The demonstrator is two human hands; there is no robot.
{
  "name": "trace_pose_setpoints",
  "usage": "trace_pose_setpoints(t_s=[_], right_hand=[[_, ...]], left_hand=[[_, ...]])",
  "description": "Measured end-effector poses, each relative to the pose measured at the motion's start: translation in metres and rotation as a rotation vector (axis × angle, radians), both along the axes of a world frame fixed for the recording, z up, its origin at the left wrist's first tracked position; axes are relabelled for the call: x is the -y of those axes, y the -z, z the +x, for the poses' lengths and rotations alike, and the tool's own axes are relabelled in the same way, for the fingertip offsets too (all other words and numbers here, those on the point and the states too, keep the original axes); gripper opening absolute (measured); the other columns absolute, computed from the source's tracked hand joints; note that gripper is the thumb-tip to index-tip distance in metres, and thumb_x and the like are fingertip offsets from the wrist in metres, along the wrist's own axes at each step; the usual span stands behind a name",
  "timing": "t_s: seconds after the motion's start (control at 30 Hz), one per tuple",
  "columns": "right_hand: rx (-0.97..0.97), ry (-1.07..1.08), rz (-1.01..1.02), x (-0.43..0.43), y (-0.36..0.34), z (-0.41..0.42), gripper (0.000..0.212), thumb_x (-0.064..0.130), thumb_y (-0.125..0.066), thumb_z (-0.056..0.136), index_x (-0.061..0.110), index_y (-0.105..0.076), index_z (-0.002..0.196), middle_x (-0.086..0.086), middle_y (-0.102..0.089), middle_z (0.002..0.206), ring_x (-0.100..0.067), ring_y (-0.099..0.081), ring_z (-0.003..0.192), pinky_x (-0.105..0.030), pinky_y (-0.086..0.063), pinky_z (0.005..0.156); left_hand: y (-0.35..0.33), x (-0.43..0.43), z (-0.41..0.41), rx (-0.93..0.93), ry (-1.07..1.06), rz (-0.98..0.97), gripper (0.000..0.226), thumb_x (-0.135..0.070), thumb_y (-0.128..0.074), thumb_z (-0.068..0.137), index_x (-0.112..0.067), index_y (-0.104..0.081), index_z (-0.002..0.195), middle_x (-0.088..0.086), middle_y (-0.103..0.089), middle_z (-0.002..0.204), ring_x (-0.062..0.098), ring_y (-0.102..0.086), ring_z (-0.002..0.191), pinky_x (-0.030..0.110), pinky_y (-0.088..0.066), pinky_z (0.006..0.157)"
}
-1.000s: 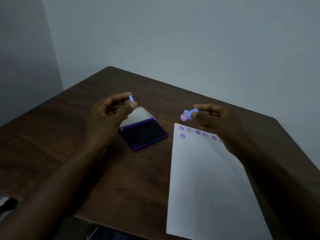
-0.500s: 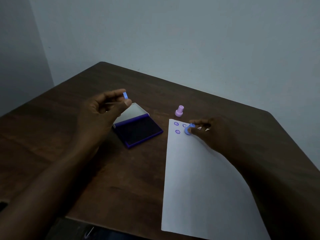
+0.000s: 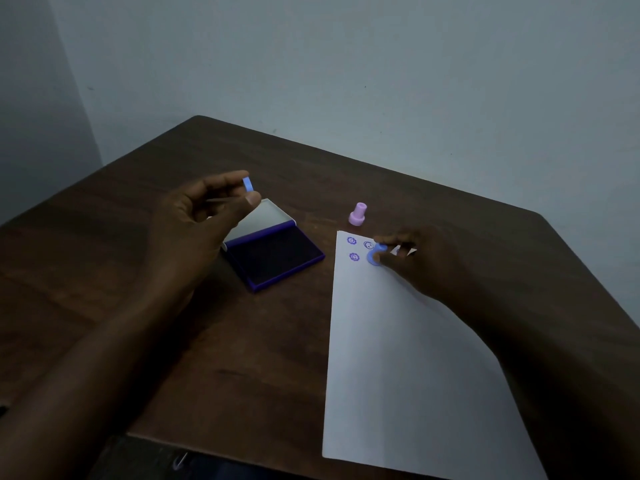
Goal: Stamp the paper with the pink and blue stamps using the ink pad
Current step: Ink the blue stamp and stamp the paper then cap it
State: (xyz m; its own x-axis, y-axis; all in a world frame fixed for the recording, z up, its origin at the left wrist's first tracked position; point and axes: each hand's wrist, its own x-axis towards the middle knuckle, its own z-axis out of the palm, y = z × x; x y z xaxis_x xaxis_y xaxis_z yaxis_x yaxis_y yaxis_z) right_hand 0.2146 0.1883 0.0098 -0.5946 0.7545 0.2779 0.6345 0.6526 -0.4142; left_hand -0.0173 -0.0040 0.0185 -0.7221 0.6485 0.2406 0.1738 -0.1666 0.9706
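My right hand presses the blue stamp onto the top of the white paper, beside a few purple prints. My left hand hovers above the table, left of the open purple ink pad, pinching a small blue cap between thumb and forefinger. The pink stamp stands upright on the table just beyond the paper's top edge.
The dark wooden table sits in a corner, with grey walls behind and to the left. The ink pad's lid lies flat behind the pad. The table's near edge runs just below the paper.
My right hand came down from the air and set the blue stamp onto the paper. The left hand keeps the cap raised, nearly still.
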Motion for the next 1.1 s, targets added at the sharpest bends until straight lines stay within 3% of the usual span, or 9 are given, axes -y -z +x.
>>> trace_pose_setpoints(t_s=[0.1,0.17,0.37,0.5,0.8,0.93,1.0,1.03,1.1], right_hand=[[-0.007,0.004,-0.003,0.001,0.000,-0.001,0.030,0.033,-0.080,0.075,0.020,-0.077,0.102,0.003,-0.074,0.081,0.002,-0.054,0.060,-0.014,-0.035,0.063],[-0.015,0.012,-0.001,0.002,0.001,-0.002,0.030,0.032,-0.081,0.075,0.019,-0.077,0.102,-0.001,-0.076,0.088,0.002,-0.053,0.061,-0.016,-0.035,0.064],[-0.013,-0.024,0.021,0.001,-0.002,-0.001,0.030,0.028,-0.083,0.074,0.015,-0.078,0.100,-0.004,-0.077,0.091,0.011,-0.052,0.057,0.002,-0.031,0.060],[-0.004,-0.038,0.028,0.001,-0.002,-0.001,0.030,0.028,-0.083,0.074,0.015,-0.078,0.101,-0.003,-0.077,0.093,0.010,-0.050,0.059,0.004,-0.031,0.061],[-0.028,-0.035,0.011,-0.001,0.001,0.000,0.031,0.030,-0.082,0.074,0.017,-0.077,0.101,-0.002,-0.077,0.091,0.025,-0.050,0.061,0.004,-0.032,0.061],[-0.030,-0.014,-0.024,-0.003,0.001,0.000,0.030,0.032,-0.081,0.074,0.021,-0.077,0.102,0.007,-0.075,0.089,0.019,-0.052,0.060,-0.001,-0.032,0.060],[-0.033,-0.007,-0.114,-0.004,-0.002,0.003,0.027,0.032,-0.081,0.074,0.025,-0.077,0.100,0.017,-0.071,0.081,0.015,-0.054,0.060,-0.003,-0.033,0.062],[-0.079,-0.003,-0.171,-0.003,-0.003,0.006,0.022,0.032,-0.080,0.075,0.027,-0.077,0.097,0.019,-0.070,0.080,0.013,-0.057,0.064,-0.005,-0.037,0.067],[-0.361,0.046,-0.305,0.000,-0.009,0.013,0.013,0.032,-0.076,0.078,0.023,-0.077,0.088,0.011,-0.075,0.089,0.003,-0.061,0.073,-0.021,-0.046,0.070]], left_hand=[[0.001,0.000,0.001,-0.009,0.008,-0.008,0.029,-0.028,-0.072,0.083,-0.039,-0.066,0.108,-0.017,-0.070,0.103,0.002,-0.068,0.096,0.017,-0.056,0.076],[0.001,0.000,0.001,-0.021,0.013,-0.010,0.028,-0.028,-0.072,0.082,-0.042,-0.066,0.106,-0.018,-0.070,0.102,0.002,-0.068,0.096,0.021,-0.056,0.079],[0.001,-0.001,0.003,-0.056,0.042,-0.033,0.038,-0.047,-0.069,0.068,-0.044,-0.065,0.106,-0.015,-0.070,0.103,0.004,-0.068,0.098,0.019,-0.055,0.077],[0.001,-0.001,0.004,-0.066,0.048,-0.040,0.037,-0.047,-0.068,0.068,-0.044,-0.065,0.105,-0.015,-0.070,0.107,0.007,-0.067,0.103,0.030,-0.056,0.086],[0.002,-0.003,0.004,-0.085,0.052,-0.068,0.039,-0.050,-0.068,0.065,-0.045,-0.066,0.104,-0.020,-0.069,0.104,0.001,-0.067,0.099,0.028,-0.055,0.085],[0.001,-0.002,0.003,-0.080,0.044,-0.076,0.038,-0.051,-0.068,0.064,-0.046,-0.067,0.101,-0.029,-0.071,0.093,-0.008,-0.067,0.092,0.027,-0.055,0.084],[0.002,-0.003,0.003,-0.073,0.044,-0.083,0.037,-0.047,-0.070,0.068,-0.044,-0.067,0.104,-0.024,-0.072,0.096,-0.006,-0.067,0.094,0.032,-0.056,0.089],[0.002,-0.003,0.004,-0.069,0.038,-0.085,0.037,-0.044,-0.071,0.070,-0.042,-0.067,0.107,-0.020,-0.071,0.101,-0.002,-0.067,0.098,0.036,-0.056,0.092],[0.002,-0.002,0.005,-0.061,0.035,-0.086,0.040,-0.044,-0.071,0.070,-0.039,-0.068,0.109,-0.015,-0.070,0.107,0.005,-0.066,0.103,0.040,-0.056,0.094]])
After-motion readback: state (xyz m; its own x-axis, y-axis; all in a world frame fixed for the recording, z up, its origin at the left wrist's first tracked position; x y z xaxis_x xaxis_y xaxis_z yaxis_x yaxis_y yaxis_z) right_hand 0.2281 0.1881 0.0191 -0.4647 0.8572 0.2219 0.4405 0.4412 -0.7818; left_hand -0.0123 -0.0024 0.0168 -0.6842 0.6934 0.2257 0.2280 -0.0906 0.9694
